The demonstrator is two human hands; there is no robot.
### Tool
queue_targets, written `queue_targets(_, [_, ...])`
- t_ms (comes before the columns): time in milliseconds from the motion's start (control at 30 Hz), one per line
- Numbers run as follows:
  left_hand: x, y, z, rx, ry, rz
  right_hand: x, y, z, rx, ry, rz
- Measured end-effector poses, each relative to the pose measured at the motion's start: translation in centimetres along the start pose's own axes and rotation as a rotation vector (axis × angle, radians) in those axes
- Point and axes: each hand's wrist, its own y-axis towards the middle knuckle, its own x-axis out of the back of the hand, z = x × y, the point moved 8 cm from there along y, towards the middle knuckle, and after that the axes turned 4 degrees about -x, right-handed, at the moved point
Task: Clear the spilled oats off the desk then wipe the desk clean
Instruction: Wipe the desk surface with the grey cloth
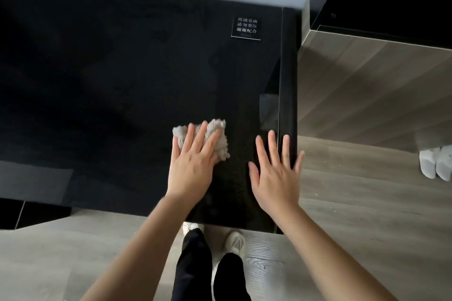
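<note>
The black glass worktop (110, 68) looks bare across its left and middle; no oats show on it from here, so the job seems to be at the wiping stage. Near the front right corner the left hand (193, 166) lies flat on a crumpled grey cloth (217, 134), fingers (203, 134) spread over it and pressing it down rather than pinching it. To wipe well, keep the palm flat so the whole cloth stays in contact, and run overlapping strokes toward one edge, since dark glass shows streaks. A small label (246, 28) sits toward the back right; I would go lightly round it. Just right of the cloth, the right hand (276, 173) is empty, fingers fanned out over the worktop's right edge; whether it touches the glass I cannot tell. It could steady the body, but pressing hard on glass seems unwise. Pale specks on the floor (354, 178) to the right may be oats.
</note>
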Motion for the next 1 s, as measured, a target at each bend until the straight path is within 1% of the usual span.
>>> queue_targets(67, [0.1,1.7,0.3,0.03,-0.023,-0.009,0.4,1.8,0.8,0.021,0.002,-0.004])
queue_targets(100, [0.2,1.3,0.0,0.016,-0.022,-0.026,0.6,2.9,1.2,0.027,0.004,-0.004])
queue_targets(200, [-0.4,-2.3,-1.9,-0.082,0.006,-0.013,1.1,6.1,2.0,0.013,0.006,0.0])
queue_targets(267, [-0.6,-2.8,-1.8,-0.117,0.002,0.0,1.3,7.7,2.4,0.004,0.005,-0.003])
queue_targets(400, [0.1,4.3,-0.3,-0.152,0.0,-0.035,1.7,10.1,2.8,0.034,0.008,-0.036])
queue_targets(467, [0.7,7.9,0.5,-0.129,-0.021,-0.054,2.0,11.2,2.9,0.033,0.018,-0.065])
queue_targets(567, [1.0,8.5,0.7,-0.132,-0.029,-0.09,2.3,12.7,2.9,0.024,0.03,-0.097])
queue_targets(633, [0.9,6.9,0.5,-0.166,-0.049,-0.093,2.5,13.6,2.8,0.003,0.042,-0.105])
queue_targets(700, [0.9,7.0,0.9,-0.203,-0.065,-0.09,2.7,14.4,2.7,-0.015,0.052,-0.113])
queue_targets(800, [1.7,12.3,1.8,-0.228,-0.069,-0.126,2.9,15.3,2.6,-0.02,0.055,-0.124])
queue_targets(900, [2.4,17.5,2.6,-0.174,-0.098,-0.139,3.0,16.2,2.6,-0.041,0.058,-0.14])
queue_targets(1000, [2.7,17.0,2.7,-0.147,-0.117,-0.198,3.1,17.5,2.9,-0.06,0.051,-0.138])
